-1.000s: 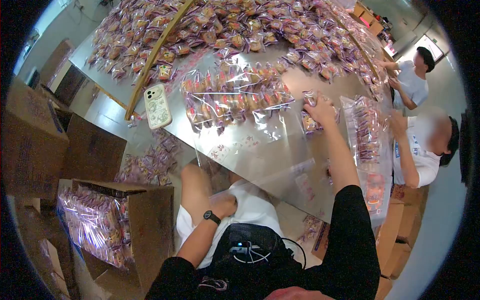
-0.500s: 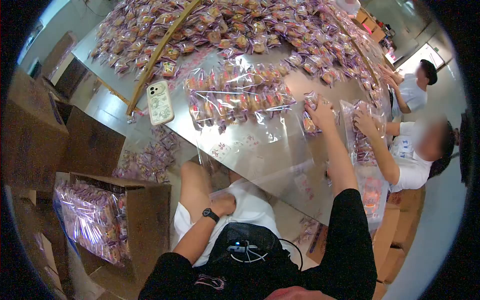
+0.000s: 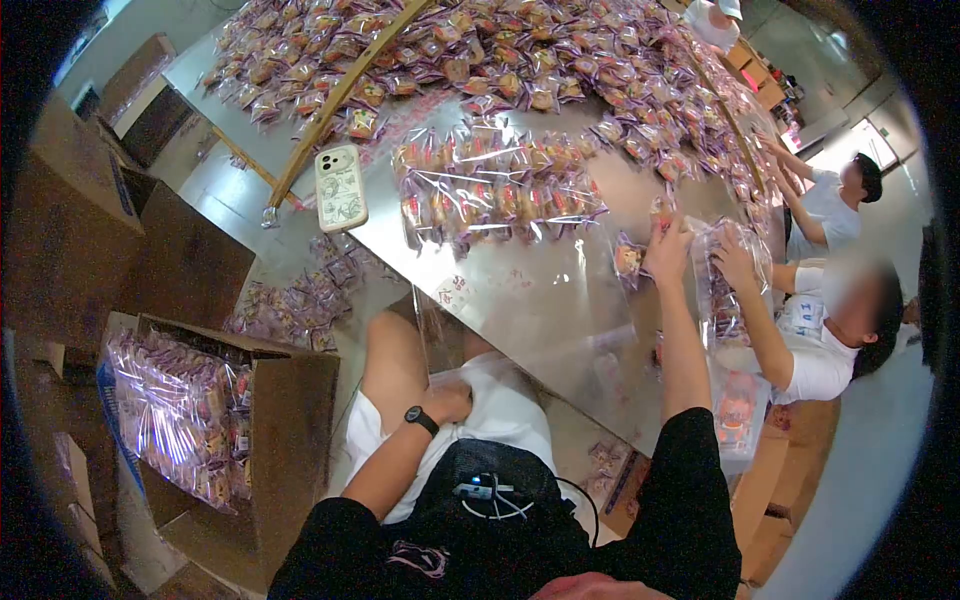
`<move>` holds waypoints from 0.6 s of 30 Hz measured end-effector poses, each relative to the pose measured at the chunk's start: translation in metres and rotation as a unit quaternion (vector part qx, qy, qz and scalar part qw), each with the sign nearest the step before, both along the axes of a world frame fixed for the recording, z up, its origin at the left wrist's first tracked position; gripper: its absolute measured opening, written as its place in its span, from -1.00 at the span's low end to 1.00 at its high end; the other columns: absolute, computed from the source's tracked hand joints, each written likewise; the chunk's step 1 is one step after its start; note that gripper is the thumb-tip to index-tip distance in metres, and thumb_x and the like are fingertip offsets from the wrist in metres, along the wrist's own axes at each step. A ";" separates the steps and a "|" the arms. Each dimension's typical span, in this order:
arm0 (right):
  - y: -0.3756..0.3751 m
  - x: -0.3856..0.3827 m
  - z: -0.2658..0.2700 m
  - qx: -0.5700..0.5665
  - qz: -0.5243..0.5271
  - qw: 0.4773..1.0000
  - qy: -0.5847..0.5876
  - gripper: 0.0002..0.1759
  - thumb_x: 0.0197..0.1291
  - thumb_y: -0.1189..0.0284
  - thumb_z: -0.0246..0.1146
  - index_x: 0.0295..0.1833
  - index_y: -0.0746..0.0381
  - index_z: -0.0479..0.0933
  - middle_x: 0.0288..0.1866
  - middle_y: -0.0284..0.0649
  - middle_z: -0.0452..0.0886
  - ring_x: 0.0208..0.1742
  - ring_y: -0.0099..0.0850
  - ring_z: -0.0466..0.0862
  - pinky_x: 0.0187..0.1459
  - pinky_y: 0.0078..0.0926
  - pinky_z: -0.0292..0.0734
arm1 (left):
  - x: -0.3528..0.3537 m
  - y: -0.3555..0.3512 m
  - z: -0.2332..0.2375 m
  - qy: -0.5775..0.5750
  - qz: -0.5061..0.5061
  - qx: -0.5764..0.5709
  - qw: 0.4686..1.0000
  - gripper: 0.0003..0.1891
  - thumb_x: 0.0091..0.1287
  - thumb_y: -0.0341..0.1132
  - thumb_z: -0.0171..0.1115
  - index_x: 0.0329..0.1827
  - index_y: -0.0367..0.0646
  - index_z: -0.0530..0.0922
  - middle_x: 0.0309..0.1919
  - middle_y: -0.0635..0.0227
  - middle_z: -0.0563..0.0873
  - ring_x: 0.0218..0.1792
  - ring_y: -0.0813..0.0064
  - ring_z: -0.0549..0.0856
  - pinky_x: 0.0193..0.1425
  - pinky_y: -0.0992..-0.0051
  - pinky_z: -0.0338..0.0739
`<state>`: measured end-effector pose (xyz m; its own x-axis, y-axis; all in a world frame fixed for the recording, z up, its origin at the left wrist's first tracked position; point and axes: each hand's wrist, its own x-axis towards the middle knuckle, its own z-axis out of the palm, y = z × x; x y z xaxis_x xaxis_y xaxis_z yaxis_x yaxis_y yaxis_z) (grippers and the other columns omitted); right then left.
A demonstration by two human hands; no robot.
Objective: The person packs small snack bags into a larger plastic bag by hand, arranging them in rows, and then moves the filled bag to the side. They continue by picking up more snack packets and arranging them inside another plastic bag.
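My right hand (image 3: 667, 250) is stretched out over the steel table (image 3: 540, 300), closed on several small wrapped snack packets (image 3: 630, 258). My left hand (image 3: 447, 402) rests in my lap and pinches the open mouth of a large clear plastic bag (image 3: 500, 240) that runs up onto the table. The bag's far end holds rows of packed snacks (image 3: 495, 195). A big heap of loose pink-wrapped snack packets (image 3: 480, 50) covers the far half of the table.
A phone (image 3: 341, 188) in a patterned case lies on the table's left edge. A wooden stick (image 3: 335, 105) crosses the heap. An open carton (image 3: 220, 430) with filled bags stands at my left. Two other people (image 3: 830, 320) work at the right; the nearer one handles a filled bag (image 3: 725, 285).
My right hand has slid a little right along the table, still on the packets. The nearer person at the right has brought a hand onto their bag. My left hand has stayed in my lap.
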<state>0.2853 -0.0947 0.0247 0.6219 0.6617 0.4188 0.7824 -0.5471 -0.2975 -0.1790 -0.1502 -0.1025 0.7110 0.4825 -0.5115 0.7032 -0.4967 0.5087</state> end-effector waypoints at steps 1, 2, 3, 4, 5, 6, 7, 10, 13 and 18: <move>-0.001 0.003 0.003 0.021 0.011 1.000 0.003 -0.30 0.56 -0.05 0.00 0.50 0.29 0.26 0.24 0.38 0.40 0.23 0.32 0.54 0.23 0.07 0.46 | -0.002 -0.002 -0.007 -0.015 -0.003 0.011 1.000 -0.63 0.28 -0.25 0.06 -0.13 -0.30 0.76 -0.07 -0.12 0.78 -0.02 -0.08 0.78 0.11 0.03 0.66; 0.000 0.004 0.007 0.043 0.023 0.999 0.006 -0.30 0.57 -0.03 0.00 0.47 0.34 0.27 0.24 0.36 0.40 0.27 0.29 0.52 0.26 0.04 0.45 | -0.004 -0.003 -0.012 -0.031 -0.005 0.023 0.999 -0.63 0.29 -0.23 0.06 -0.13 -0.30 0.76 -0.09 -0.11 0.79 -0.03 -0.08 0.78 0.10 0.03 0.66; 0.000 0.006 0.011 0.062 0.025 0.997 0.027 -0.32 0.57 -0.02 0.01 0.44 0.36 0.29 0.24 0.32 0.41 0.29 0.25 0.50 0.28 0.01 0.43 | -0.006 -0.002 -0.016 -0.047 -0.007 0.036 0.998 -0.62 0.30 -0.22 0.06 -0.13 -0.30 0.76 -0.11 -0.10 0.79 -0.05 -0.08 0.78 0.08 0.04 0.66; -0.004 0.008 0.017 0.081 0.027 0.995 0.046 -0.33 0.57 0.00 0.02 0.41 0.39 0.32 0.25 0.28 0.42 0.31 0.20 0.49 0.29 -0.01 0.40 | -0.008 -0.002 -0.020 -0.058 0.021 0.037 0.997 -0.63 0.31 -0.22 0.09 -0.12 -0.30 0.76 -0.13 -0.10 0.79 -0.08 -0.06 0.79 0.05 0.07 0.67; -0.009 0.009 0.024 0.100 0.030 0.993 0.064 -0.34 0.57 0.01 0.03 0.38 0.41 0.34 0.25 0.24 0.43 0.33 0.15 0.47 0.31 -0.04 0.38 | -0.009 0.002 0.000 -0.071 0.049 0.037 0.996 -0.64 0.32 -0.21 0.12 -0.11 -0.30 0.76 -0.15 -0.09 0.79 -0.11 -0.04 0.79 0.02 0.10 0.67; -0.016 0.003 0.034 0.152 0.052 0.980 0.116 -0.37 0.57 0.03 0.04 0.34 0.41 0.36 0.28 0.20 0.43 0.34 0.10 0.46 0.33 -0.05 0.37 | -0.009 0.006 0.021 -0.085 0.077 0.036 0.993 -0.65 0.34 -0.21 0.14 -0.10 -0.31 0.75 -0.17 -0.09 0.79 -0.14 -0.02 0.80 -0.01 0.14 0.68; -0.026 -0.011 0.046 0.203 0.073 0.962 0.169 -0.40 0.57 0.05 0.05 0.30 0.41 0.39 0.31 0.16 0.43 0.36 0.05 0.45 0.35 -0.05 0.35 | -0.013 0.011 0.036 -0.153 0.163 0.022 0.974 -0.68 0.35 -0.23 0.18 -0.09 -0.30 0.75 -0.19 -0.05 0.79 -0.17 0.04 0.80 -0.04 0.19 0.68; -0.060 -0.042 0.041 0.309 0.100 0.882 0.341 -0.34 0.53 -0.09 0.00 0.25 0.34 0.44 0.21 0.05 0.52 0.17 -0.06 0.54 0.17 -0.09 0.47 | -0.024 0.024 0.064 -0.375 0.401 0.000 0.836 -0.79 0.38 -0.34 0.29 -0.07 -0.29 0.74 -0.25 0.10 0.79 -0.24 0.23 0.79 -0.09 0.37 0.65; -0.094 -0.069 0.027 0.385 0.103 0.763 0.509 -0.19 0.46 -0.32 -0.11 0.23 0.25 0.48 0.02 -0.05 0.65 -0.14 -0.17 0.68 -0.13 -0.12 0.66 | -0.033 0.046 0.091 -0.484 0.484 0.119 0.719 -0.84 0.40 -0.41 0.33 -0.03 -0.24 0.72 -0.27 0.24 0.77 -0.23 0.40 0.76 -0.09 0.50 0.62; -0.115 -0.192 0.071 0.314 0.165 0.567 0.743 0.04 0.29 -0.57 -0.29 0.25 0.16 0.49 -0.30 -0.16 0.68 -0.56 -0.30 0.64 -0.61 -0.25 0.61 | -0.029 0.057 0.181 -0.439 0.364 0.248 0.783 -0.53 0.25 -0.30 0.48 0.22 -0.16 0.63 0.15 0.15 0.65 0.16 0.22 0.61 0.28 0.25 0.50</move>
